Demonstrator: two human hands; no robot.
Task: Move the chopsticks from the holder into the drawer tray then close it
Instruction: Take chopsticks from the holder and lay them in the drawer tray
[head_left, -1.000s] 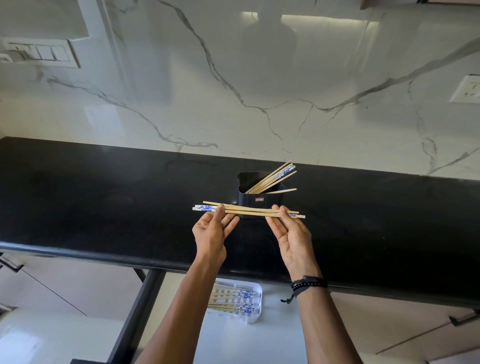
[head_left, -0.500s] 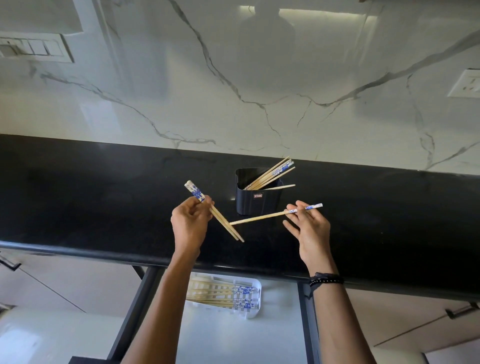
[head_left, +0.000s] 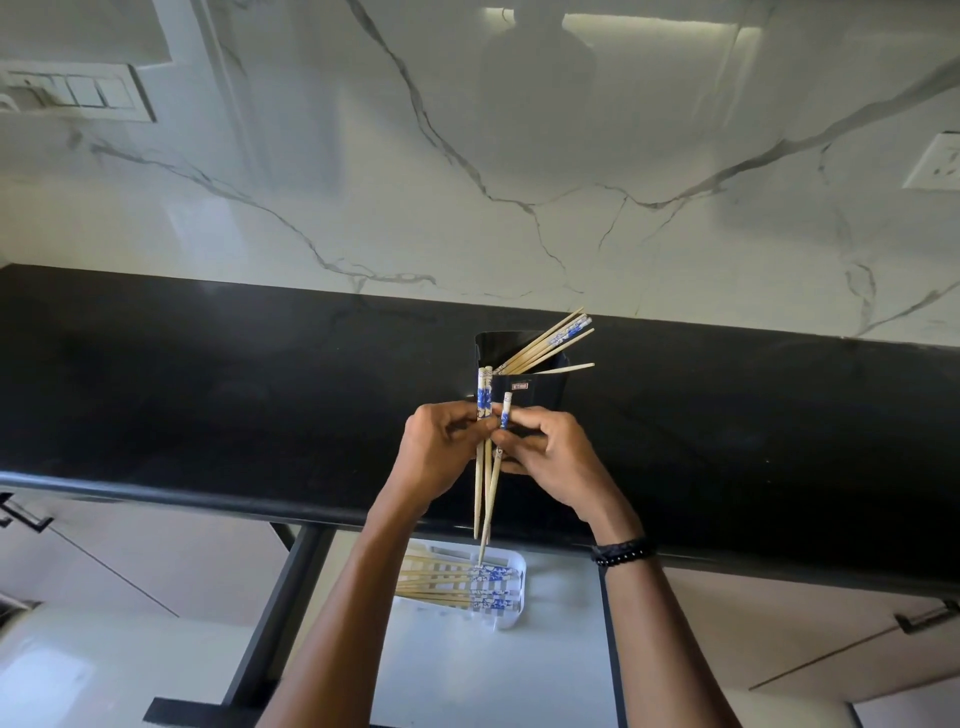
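Observation:
A black holder (head_left: 540, 397) stands on the black countertop (head_left: 208, 405) with several chopsticks (head_left: 556, 340) leaning out to the right. In front of it my left hand (head_left: 441, 457) and my right hand (head_left: 550, 457) meet, both pinching a small bunch of wooden chopsticks (head_left: 483, 499) with blue-patterned tops. The bunch hangs nearly upright, tips pointing down toward the white tray (head_left: 514, 616). That tray lies in the open drawer (head_left: 467, 675) below the counter edge and holds several chopsticks lying sideways.
A marble backsplash rises behind the counter, with a switch panel (head_left: 78, 96) at upper left and a socket (head_left: 940, 163) at right. Cabinet fronts with dark handles (head_left: 927, 618) flank the drawer. The black drawer frame (head_left: 280, 613) runs along its left side.
My hands, which had split the chopsticks between them half a second ago, have come together. The chopsticks have turned from lying across to hanging upright over the tray.

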